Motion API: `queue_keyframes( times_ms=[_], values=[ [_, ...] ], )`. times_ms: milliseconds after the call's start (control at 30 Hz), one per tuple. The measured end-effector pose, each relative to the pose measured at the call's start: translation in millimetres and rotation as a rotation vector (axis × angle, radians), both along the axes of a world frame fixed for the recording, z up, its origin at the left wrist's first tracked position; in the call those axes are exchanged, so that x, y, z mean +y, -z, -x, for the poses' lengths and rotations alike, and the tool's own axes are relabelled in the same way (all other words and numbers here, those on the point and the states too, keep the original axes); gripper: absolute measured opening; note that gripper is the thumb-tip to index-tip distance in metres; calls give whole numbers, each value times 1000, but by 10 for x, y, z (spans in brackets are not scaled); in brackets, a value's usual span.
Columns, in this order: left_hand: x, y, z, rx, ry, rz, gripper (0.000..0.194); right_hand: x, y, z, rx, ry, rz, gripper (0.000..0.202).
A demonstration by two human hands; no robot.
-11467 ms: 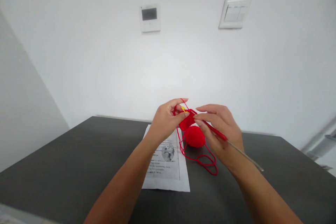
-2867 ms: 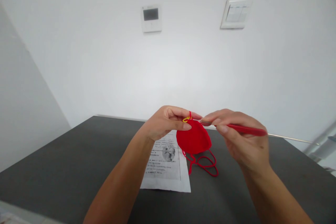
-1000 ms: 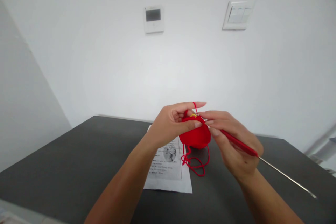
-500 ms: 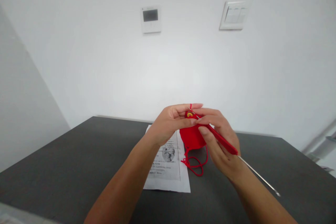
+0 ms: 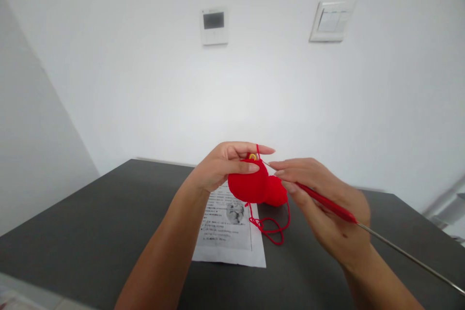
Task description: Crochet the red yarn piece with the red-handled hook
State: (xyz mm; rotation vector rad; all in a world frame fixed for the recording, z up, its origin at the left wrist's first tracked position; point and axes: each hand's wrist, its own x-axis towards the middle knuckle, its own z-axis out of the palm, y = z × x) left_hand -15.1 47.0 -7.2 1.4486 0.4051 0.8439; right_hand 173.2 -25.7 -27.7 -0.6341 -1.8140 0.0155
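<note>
My left hand (image 5: 227, 162) pinches a rounded red crochet piece (image 5: 249, 185), thumb in front, with a strand of red yarn over its stretched index finger. A yellow ring-shaped marker (image 5: 253, 156) shows at the top of the piece. In my right hand (image 5: 327, 198) is a crochet hook with a red handle (image 5: 327, 202) and a long metal shaft; its thin tip reaches the top edge of the piece. Just behind the piece is a red yarn ball (image 5: 276, 191), and loose red yarn (image 5: 274, 232) trails below it.
A printed sheet (image 5: 228, 247) with a picture lies on the dark table (image 5: 109, 223), partly behind my left arm. On the white wall are a panel with a small screen (image 5: 214, 26) and a switch plate (image 5: 331, 22).
My right hand has moved right, away from my left hand, with the hook. My left hand has shifted slightly left, and the crochet piece now shows its rounded face, with the yarn ball visible.
</note>
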Motion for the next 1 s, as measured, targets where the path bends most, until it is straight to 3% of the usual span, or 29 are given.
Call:
queue_keyframes(
  times_ms=[200,367,467,700,833,1000],
  values=[
    [13,15,49,33,41,11,39,-20,56,30,202,-67,101,19],
    [41,30,72,10,91,53,37,0,23,-32,127,-155,128,20],
    [41,28,81,13,69,68,33,4,-8,-89,89,-203,138,19],
    [16,34,18,47,3,12,24,60,6,-138,238,-299,242,13],
    [5,47,-46,46,-10,-15,24,111,54,-99,236,-250,138,16],
    [-34,46,-70,49,-37,-69,35,139,85,-89,3,-127,-93,24]
  ],
)
